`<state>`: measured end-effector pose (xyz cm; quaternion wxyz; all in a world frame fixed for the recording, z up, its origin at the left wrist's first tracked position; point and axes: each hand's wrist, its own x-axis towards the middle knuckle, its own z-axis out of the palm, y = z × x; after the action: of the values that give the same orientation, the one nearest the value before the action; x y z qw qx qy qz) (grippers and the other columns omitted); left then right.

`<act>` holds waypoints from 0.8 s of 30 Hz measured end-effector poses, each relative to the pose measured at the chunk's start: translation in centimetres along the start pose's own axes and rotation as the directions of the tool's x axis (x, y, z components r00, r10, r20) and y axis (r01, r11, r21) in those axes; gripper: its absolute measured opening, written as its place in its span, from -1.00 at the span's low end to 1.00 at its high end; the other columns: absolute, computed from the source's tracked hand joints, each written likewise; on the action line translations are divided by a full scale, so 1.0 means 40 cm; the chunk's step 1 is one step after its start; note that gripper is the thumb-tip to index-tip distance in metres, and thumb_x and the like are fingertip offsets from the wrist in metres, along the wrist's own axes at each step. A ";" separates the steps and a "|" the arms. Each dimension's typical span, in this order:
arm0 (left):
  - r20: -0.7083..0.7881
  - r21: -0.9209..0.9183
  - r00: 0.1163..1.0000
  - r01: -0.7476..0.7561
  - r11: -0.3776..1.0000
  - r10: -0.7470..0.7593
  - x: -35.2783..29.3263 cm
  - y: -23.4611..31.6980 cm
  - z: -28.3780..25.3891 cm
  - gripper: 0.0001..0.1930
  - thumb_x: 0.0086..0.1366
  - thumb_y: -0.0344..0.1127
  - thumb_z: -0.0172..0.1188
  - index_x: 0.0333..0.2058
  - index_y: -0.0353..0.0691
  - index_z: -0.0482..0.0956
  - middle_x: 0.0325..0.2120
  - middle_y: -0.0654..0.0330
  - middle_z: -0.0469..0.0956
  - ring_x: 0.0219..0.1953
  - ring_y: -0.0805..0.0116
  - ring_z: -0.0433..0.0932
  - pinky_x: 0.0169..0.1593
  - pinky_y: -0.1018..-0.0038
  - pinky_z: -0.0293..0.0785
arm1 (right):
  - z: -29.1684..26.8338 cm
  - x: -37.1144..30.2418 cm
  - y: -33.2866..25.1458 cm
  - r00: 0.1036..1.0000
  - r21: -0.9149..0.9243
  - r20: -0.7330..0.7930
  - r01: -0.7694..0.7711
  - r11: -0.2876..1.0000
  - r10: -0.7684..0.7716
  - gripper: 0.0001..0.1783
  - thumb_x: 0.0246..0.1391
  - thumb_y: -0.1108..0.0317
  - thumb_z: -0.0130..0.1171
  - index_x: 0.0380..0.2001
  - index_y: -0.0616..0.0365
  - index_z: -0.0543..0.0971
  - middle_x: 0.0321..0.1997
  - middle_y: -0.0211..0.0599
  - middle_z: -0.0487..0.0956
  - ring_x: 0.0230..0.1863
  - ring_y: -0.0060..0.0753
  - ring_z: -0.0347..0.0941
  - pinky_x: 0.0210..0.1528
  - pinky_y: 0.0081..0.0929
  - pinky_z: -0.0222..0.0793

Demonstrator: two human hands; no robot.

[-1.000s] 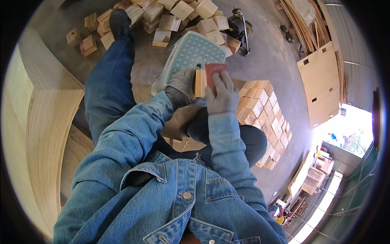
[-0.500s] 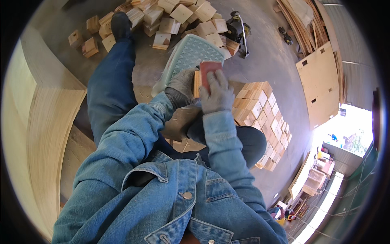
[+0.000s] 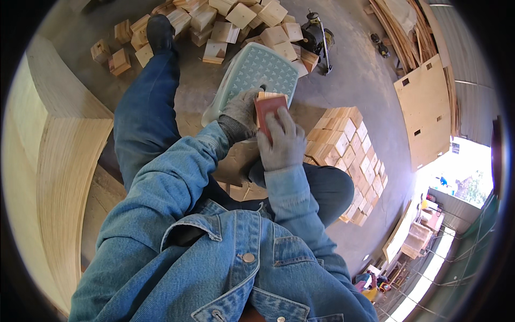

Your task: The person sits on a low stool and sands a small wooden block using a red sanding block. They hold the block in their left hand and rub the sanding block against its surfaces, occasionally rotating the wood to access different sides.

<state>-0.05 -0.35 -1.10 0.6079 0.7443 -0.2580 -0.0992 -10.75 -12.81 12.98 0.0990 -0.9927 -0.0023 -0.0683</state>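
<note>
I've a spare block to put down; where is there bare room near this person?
The teal stool has a bare top beyond the left hand. Floor also lies open between the stacked blocks and the pale panel. It's crowded beyond the stool, among loose blocks, and where the right hand holds a reddish pad.

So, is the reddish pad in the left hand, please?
No, the right hand holds the reddish pad, while the left hand holds a wooden block.

A flat, brick-red sanding block (image 3: 268, 111) sits slightly tilted under the right hand (image 3: 282, 138), partly covering a pale wooden block (image 3: 270, 95) in the left hand (image 3: 241, 112).
</note>
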 end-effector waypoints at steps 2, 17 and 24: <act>0.040 -0.094 0.999 0.001 0.996 0.003 0.006 -0.009 0.004 -0.06 0.06 0.12 0.52 0.32 -0.20 0.35 0.25 -0.08 0.40 0.30 -0.09 0.39 0.43 0.14 0.28 | 0.003 0.105 -0.025 0.999 -0.035 0.037 -0.035 0.999 0.036 -0.39 0.06 0.08 0.41 0.22 -0.20 0.65 0.44 -0.26 0.48 0.26 0.16 0.47 0.32 0.07 0.39; -0.080 -0.372 0.997 -0.023 0.928 -0.007 0.043 -0.090 0.050 -0.23 0.01 0.09 0.56 0.16 -0.13 0.53 0.04 -0.04 0.58 0.16 -0.08 0.54 0.36 0.19 0.40 | -0.011 0.059 -0.046 0.998 -0.037 0.049 -0.044 0.998 0.046 -0.33 0.05 0.03 0.41 0.27 -0.17 0.61 0.48 -0.24 0.43 0.25 0.21 0.46 0.31 0.12 0.37; -0.065 0.261 0.994 -0.067 0.963 0.087 0.010 -0.027 0.033 -0.06 -0.01 0.13 0.58 0.27 -0.18 0.38 0.18 -0.07 0.46 0.26 -0.10 0.45 0.40 0.15 0.34 | -0.045 -0.140 -0.017 0.999 -0.026 0.047 0.015 1.000 -0.014 -0.35 -0.01 0.12 0.48 0.21 -0.02 0.67 0.43 -0.07 0.46 0.26 0.15 0.46 0.34 0.06 0.35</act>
<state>-0.02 -1.53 -2.39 0.5184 0.8098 -0.2744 -0.0127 -16.54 -12.46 14.11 0.0855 -0.9952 -0.0108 -0.0459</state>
